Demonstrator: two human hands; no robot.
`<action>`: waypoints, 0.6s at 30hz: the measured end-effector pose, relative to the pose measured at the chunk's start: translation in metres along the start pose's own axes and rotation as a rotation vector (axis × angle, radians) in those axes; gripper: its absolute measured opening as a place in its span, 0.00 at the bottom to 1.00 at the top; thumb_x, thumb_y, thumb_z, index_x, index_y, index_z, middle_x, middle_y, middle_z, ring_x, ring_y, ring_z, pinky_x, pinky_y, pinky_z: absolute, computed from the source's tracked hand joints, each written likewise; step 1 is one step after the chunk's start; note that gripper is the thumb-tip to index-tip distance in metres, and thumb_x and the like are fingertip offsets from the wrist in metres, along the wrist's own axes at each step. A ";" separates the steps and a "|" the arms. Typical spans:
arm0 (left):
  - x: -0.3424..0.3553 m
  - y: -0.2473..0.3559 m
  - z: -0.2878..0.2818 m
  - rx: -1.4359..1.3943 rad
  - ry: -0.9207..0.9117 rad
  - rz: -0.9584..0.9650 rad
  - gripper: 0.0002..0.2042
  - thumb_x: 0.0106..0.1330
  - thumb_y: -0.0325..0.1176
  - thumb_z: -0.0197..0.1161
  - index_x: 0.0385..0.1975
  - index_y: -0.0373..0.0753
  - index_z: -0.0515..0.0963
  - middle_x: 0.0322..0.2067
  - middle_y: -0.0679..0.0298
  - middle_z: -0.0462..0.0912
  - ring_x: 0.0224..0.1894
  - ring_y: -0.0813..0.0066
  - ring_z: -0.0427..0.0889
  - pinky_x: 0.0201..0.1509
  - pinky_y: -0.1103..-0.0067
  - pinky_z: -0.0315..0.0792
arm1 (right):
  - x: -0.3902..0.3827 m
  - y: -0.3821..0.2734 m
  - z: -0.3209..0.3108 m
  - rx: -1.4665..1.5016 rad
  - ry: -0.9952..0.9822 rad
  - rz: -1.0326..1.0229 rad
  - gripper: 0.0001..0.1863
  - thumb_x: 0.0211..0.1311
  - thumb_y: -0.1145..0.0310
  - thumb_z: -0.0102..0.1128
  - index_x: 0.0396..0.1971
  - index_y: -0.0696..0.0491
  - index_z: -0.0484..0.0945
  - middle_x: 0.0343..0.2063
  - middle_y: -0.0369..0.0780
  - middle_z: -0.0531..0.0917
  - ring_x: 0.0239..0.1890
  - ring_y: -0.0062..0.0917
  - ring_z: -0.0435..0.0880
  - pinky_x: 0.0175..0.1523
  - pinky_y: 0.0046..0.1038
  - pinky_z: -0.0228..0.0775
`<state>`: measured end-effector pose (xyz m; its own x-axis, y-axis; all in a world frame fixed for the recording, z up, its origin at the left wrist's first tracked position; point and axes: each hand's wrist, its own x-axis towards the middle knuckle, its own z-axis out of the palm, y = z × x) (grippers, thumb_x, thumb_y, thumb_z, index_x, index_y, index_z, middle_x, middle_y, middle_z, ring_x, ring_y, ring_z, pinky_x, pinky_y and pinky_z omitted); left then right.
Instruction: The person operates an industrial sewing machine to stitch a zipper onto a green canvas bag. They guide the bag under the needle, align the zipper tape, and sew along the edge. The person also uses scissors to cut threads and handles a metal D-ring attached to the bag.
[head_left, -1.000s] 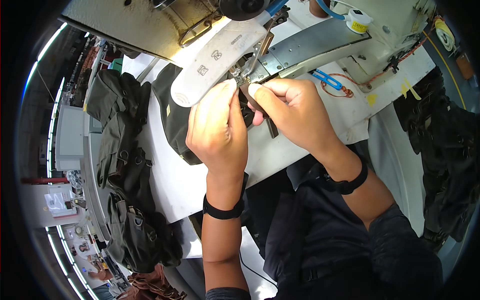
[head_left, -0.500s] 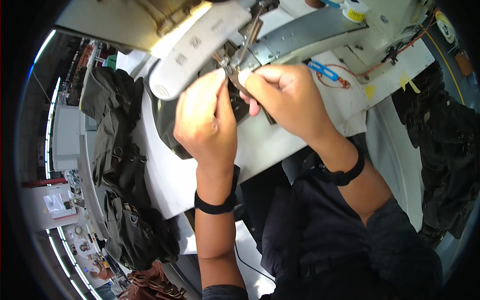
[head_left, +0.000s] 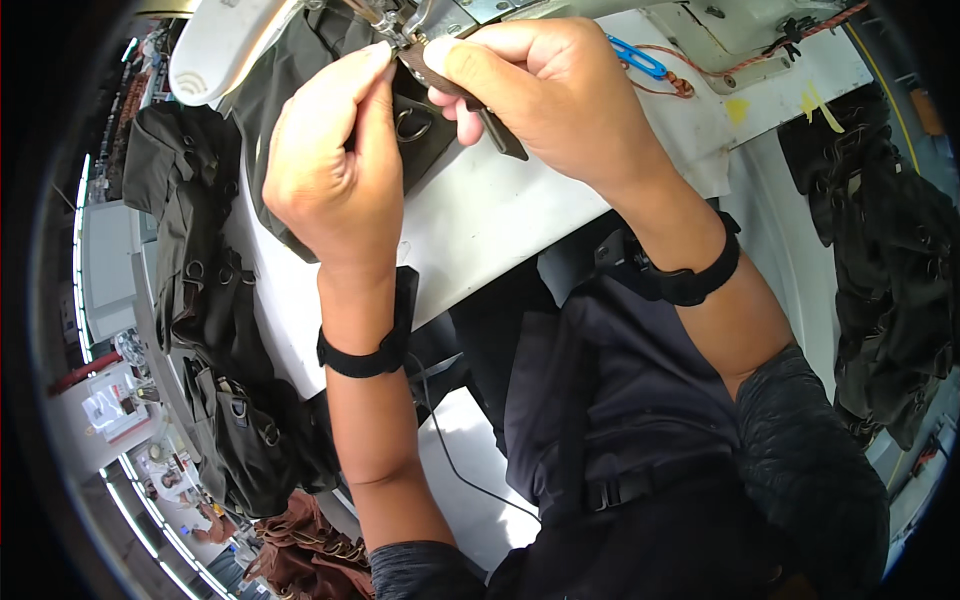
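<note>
Pinching a strap at the sewing machine needle

We are looking down as both hands are meeting under the white sewing machine head (head_left: 225, 45). Our right hand (head_left: 545, 95) is gripping a narrow dark webbing strap (head_left: 497, 130), steadying it by the needle. Our left hand (head_left: 335, 170), fingers closed, is pinching the black fabric piece (head_left: 290, 100) with its metal D-ring (head_left: 413, 125), keeping it flat on the white table (head_left: 490, 220). Both wrists are bending inward.

A small white sign (head_left: 103, 410) with red marks stands at the far left. Its writing is too blurred to tell.
</note>
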<state>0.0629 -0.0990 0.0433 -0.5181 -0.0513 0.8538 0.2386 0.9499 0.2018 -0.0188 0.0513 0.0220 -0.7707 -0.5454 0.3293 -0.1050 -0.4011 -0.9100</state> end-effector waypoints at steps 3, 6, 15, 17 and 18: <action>0.003 0.004 -0.010 0.136 -0.082 0.046 0.10 0.63 0.24 0.74 0.43 0.36 0.88 0.45 0.56 0.89 0.47 0.62 0.88 0.54 0.72 0.80 | -0.002 -0.004 0.003 -0.059 0.052 -0.025 0.19 0.71 0.66 0.60 0.21 0.61 0.84 0.15 0.37 0.83 0.19 0.13 0.80 0.24 0.22 0.69; -0.010 0.007 -0.034 0.279 -0.250 0.032 0.22 0.65 0.32 0.75 0.58 0.36 0.81 0.55 0.53 0.84 0.56 0.54 0.84 0.61 0.67 0.76 | -0.012 0.006 0.009 -0.346 0.168 -0.319 0.13 0.65 0.63 0.70 0.39 0.57 0.81 0.20 0.40 0.84 0.20 0.29 0.84 0.26 0.28 0.72; -0.009 0.057 -0.084 0.691 -0.685 0.014 0.29 0.63 0.27 0.70 0.65 0.30 0.74 0.32 0.64 0.80 0.34 0.67 0.80 0.39 0.74 0.76 | -0.009 -0.012 -0.017 -1.045 0.080 -0.845 0.17 0.51 0.73 0.72 0.44 0.46 0.85 0.33 0.31 0.79 0.34 0.26 0.80 0.44 0.32 0.66; 0.006 0.096 -0.092 0.587 -0.736 -0.075 0.28 0.66 0.34 0.72 0.66 0.33 0.75 0.28 0.61 0.80 0.31 0.63 0.82 0.33 0.69 0.76 | 0.005 -0.015 -0.028 -1.076 0.018 -0.917 0.16 0.51 0.73 0.72 0.42 0.46 0.86 0.34 0.31 0.80 0.35 0.26 0.81 0.43 0.31 0.66; 0.016 0.111 -0.097 0.526 -0.777 -0.119 0.29 0.65 0.37 0.73 0.65 0.32 0.75 0.26 0.61 0.79 0.28 0.63 0.81 0.30 0.69 0.74 | 0.006 -0.021 -0.028 -1.035 -0.021 -0.892 0.15 0.51 0.72 0.72 0.41 0.46 0.86 0.34 0.31 0.81 0.37 0.27 0.81 0.44 0.32 0.67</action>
<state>0.1605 -0.0245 0.1260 -0.9627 -0.1168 0.2441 -0.1537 0.9785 -0.1378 -0.0389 0.0764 0.0360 -0.1859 -0.4084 0.8937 -0.9821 0.1053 -0.1562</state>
